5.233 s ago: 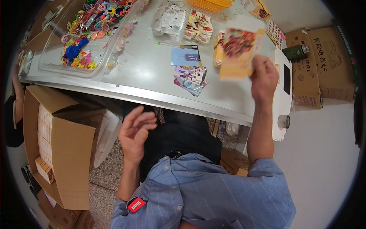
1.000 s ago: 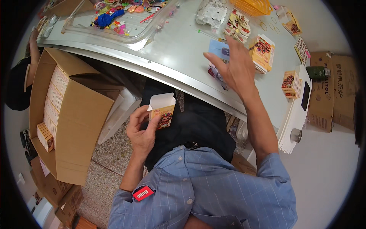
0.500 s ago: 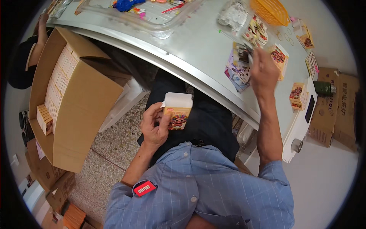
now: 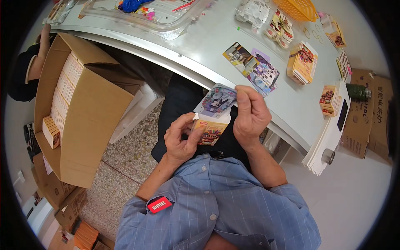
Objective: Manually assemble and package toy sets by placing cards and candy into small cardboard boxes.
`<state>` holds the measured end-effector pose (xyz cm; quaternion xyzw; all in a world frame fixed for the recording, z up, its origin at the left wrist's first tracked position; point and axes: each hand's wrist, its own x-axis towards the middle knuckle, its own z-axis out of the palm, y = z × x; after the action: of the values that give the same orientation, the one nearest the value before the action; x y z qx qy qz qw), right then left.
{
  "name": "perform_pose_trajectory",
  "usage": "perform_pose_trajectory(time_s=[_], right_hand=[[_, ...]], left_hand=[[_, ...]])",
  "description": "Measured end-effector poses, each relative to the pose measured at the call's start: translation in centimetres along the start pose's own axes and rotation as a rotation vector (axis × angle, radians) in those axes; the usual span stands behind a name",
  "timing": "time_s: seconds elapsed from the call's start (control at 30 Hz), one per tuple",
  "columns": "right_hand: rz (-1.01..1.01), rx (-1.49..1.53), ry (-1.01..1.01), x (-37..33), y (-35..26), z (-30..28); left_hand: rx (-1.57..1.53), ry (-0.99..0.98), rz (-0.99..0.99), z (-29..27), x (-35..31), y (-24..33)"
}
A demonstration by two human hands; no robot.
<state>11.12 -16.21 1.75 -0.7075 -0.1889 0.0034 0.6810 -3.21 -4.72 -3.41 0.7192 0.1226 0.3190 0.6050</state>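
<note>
In front of my belly, my left hand (image 4: 181, 139) grips a small orange card box (image 4: 210, 132) with a colourful cartoon figure, its top open. My right hand (image 4: 252, 116) pinches the edge of an illustrated card (image 4: 217, 100), and the card's lower end is at the box's opening. Whether it is a single card or a few together I cannot tell. On the table beyond my right hand lie loose picture cards (image 4: 263, 71), overlapping. A stack of flat orange boxes (image 4: 303, 63) stands to their right.
A big cardboard carton (image 4: 89, 125) full of packed small boxes stands at left, with a person's arm (image 4: 40, 58) behind it. On the table (image 4: 200, 50) are a clear tray (image 4: 175, 25), a yellow basket (image 4: 296, 9) and die-cut pieces (image 4: 280, 29). A dark green bottle (image 4: 357, 91) lies at right.
My right hand has come from the loose cards on the table down to the box, bringing an illustrated card. My left hand and the box have shifted slightly right.
</note>
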Motion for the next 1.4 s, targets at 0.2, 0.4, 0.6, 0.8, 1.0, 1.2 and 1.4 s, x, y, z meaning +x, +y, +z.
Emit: perform_pose_trajectory(time_s=[0.2, 0.4, 0.6, 0.8, 1.0, 1.2, 1.4], right_hand=[[-0.141, -0.098, -0.069, 0.2, 0.7, -1.1], [-0.304, -0.187, -0.551, 1.8, 0.8, -1.5], [-0.050, -0.113, -0.315, 4.1, -1.0, -3.9], [-0.286, -0.611, -0.172, 12.9, -1.4, -6.1], [-0.278, -1.069, -0.279, 25.5, 1.5, -9.6], [-0.266, -1.557, -0.791, 30.6, 4.6, -8.8], [-0.074, -1.461, -0.681, 29.9, 4.4, -7.9]], left_hand=[[-0.022, 0.039, -0.017, -0.2, -0.1, -0.3], [0.014, 0.019, -0.006, -0.4, -0.2, -0.6], [-0.052, 0.047, -0.054, -0.5, -0.2, -0.9], [-0.214, -0.020, -0.224, -0.6, 0.2, 0.0], [-0.227, -0.042, -0.260, -0.3, 0.1, -0.2], [-0.221, -0.019, -0.268, 0.0, 0.1, -0.2], [-0.212, -0.030, -0.279, -0.3, 0.4, -0.7]])
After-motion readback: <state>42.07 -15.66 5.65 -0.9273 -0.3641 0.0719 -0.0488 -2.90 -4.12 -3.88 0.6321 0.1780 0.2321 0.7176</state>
